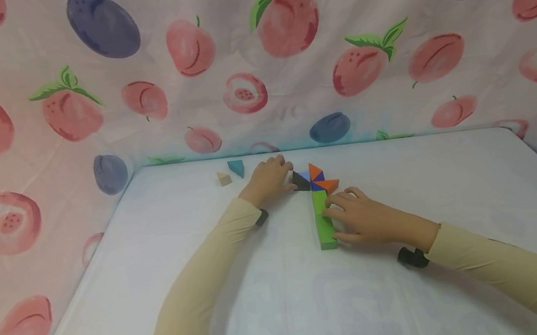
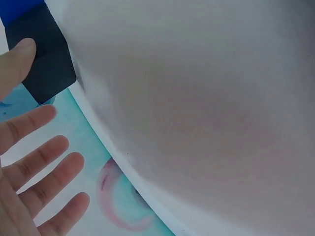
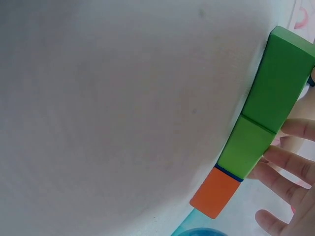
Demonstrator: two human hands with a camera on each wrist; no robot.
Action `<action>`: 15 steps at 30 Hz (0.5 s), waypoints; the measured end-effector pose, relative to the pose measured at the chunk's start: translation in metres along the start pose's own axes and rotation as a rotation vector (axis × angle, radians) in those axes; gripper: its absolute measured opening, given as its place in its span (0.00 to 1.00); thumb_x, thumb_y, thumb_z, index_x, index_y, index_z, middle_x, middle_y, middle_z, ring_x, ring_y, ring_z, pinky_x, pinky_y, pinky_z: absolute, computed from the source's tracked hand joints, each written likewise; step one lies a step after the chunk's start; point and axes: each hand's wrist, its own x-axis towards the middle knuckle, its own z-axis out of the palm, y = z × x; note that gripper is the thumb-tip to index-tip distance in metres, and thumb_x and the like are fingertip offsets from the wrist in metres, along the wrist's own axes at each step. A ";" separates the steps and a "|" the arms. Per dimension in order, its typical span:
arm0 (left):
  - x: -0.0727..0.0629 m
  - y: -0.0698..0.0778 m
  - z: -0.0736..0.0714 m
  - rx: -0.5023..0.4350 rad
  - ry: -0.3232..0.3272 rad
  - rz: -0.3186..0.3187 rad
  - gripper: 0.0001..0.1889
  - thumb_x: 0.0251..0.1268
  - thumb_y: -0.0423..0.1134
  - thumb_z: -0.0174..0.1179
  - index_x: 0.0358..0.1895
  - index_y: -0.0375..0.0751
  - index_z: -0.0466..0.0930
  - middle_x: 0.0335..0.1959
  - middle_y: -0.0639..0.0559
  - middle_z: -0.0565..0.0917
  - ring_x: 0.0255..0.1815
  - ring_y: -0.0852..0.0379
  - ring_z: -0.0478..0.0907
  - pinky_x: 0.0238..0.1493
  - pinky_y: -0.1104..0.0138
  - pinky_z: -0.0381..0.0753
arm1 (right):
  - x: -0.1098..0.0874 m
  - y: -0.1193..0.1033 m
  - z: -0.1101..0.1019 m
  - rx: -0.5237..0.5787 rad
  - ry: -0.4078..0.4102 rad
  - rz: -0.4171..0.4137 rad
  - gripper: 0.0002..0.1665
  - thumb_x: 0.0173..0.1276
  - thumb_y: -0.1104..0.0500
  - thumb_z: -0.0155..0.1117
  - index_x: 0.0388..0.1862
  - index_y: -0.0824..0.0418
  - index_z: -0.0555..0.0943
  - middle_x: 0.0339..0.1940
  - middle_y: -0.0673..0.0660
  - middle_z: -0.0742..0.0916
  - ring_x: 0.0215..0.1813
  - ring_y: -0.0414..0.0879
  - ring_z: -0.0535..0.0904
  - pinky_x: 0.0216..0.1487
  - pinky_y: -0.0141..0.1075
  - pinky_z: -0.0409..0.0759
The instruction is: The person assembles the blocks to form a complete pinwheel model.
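Note:
In the head view, my left hand [image 1: 268, 180] is at the black triangular block [image 1: 301, 182], its thumb on the block's near face and its index fingertip at a corner. The other fingers are spread in the left wrist view. My right hand [image 1: 365, 215] rests its fingertips along the right side of two green blocks [image 1: 326, 231] lined up end to end. Above them, orange triangular blocks [image 1: 316, 171], blue ones [image 1: 318, 176] and a light blue piece [image 1: 305, 175] meet the black block in a pinwheel shape.
A teal triangular block [image 1: 236, 167] and a small plain wooden block [image 1: 223, 178] lie left of my left hand. The white table [image 1: 435, 178] ends at a fruit-patterned cloth [image 1: 232, 52] along its back and left.

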 end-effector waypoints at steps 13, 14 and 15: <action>0.003 0.002 0.001 0.000 0.012 0.003 0.23 0.62 0.57 0.57 0.55 0.48 0.74 0.50 0.49 0.74 0.50 0.52 0.74 0.50 0.58 0.76 | 0.000 0.001 0.001 -0.011 0.023 -0.015 0.25 0.63 0.44 0.60 0.54 0.55 0.75 0.54 0.56 0.77 0.58 0.51 0.72 0.62 0.53 0.65; 0.003 0.002 0.002 0.002 0.010 0.001 0.23 0.62 0.57 0.57 0.55 0.48 0.74 0.50 0.49 0.74 0.50 0.51 0.74 0.50 0.58 0.76 | 0.000 0.001 0.001 -0.012 0.019 -0.013 0.25 0.63 0.44 0.60 0.54 0.55 0.75 0.54 0.56 0.77 0.58 0.51 0.72 0.62 0.53 0.65; 0.003 0.002 0.002 0.006 0.010 -0.001 0.24 0.62 0.58 0.57 0.55 0.48 0.74 0.50 0.49 0.74 0.50 0.51 0.74 0.50 0.58 0.76 | 0.000 0.001 0.001 -0.012 0.015 -0.012 0.25 0.63 0.44 0.60 0.54 0.55 0.75 0.54 0.56 0.77 0.58 0.51 0.72 0.63 0.53 0.65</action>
